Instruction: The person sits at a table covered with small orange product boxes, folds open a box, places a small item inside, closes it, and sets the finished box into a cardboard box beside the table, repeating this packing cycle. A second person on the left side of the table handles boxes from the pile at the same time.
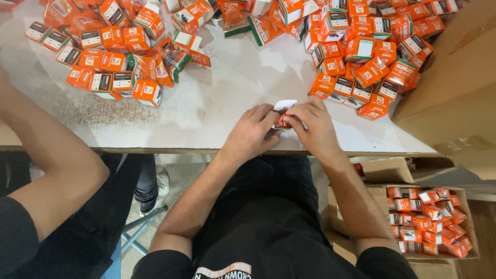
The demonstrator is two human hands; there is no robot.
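One small orange box (282, 122) with a white flap sticking up sits pinched between both hands at the near edge of the desk (217, 103), just in front of the person's body. The left hand (253, 133) has its fingers curled tight against the box's left side, and the right hand (314, 126) closes its fingers over the top and right side, so most of the box is hidden; only the white flap and a sliver of orange show.

Beyond the hands the white desk carries heaps of the same kind of small box: a dense pile at the far right (369, 57) in orange with white and black label panels, and a looser scatter at the far left (111, 57), some tipped open and showing green edges. A large plain brown carton (454, 88) stands at the desk's right end.

Below the desk, to the person's right, an open cardboard carton (467, 227) holds closed orange boxes (426, 219) packed side by side in rows.

At the left, another person's bare arm (51, 170) reaches toward the desk.
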